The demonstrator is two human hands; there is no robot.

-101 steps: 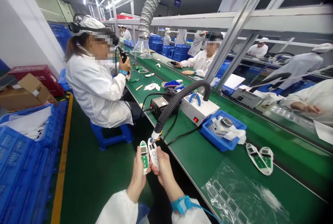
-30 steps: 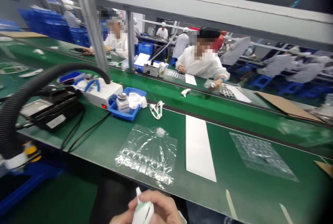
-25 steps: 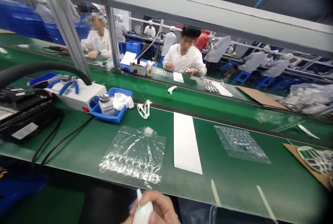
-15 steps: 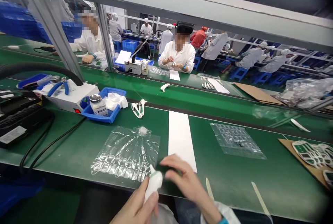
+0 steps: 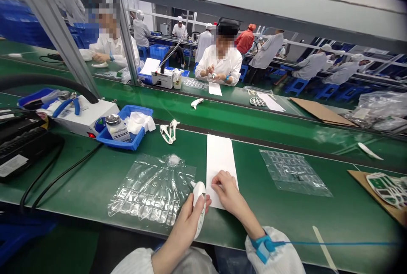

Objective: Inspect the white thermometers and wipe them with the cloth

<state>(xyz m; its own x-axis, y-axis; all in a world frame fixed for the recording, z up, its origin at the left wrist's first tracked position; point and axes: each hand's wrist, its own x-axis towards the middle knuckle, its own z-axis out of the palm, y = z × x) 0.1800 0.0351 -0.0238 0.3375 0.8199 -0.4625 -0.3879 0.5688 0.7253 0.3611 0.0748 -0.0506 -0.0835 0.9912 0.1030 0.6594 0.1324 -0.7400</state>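
Observation:
My left hand is closed around a white handheld plastic housing with a narrow pointed tip at its upper end. The housing stands tilted over the table's near side, its side opening turned to the right. Just right of it, my right hand is over a long white paper sheet, thumb and fingers pinched together. Whatever might be between those fingertips is too small to make out. A blue wrist strap circles my right wrist. Left of the housing lies a clear plastic blister tray in thin film.
A blue bin holds a metal-capped bottle and white cloth. White plastic frames lie behind the tray. Another clear tray is at right, near cardboard with green-and-white parts. Co-workers sit across the green conveyor.
My right hand has moved up onto the paper, and its spread fingers have closed into a pinch. My left hand has lifted the housing up and right, turning it.

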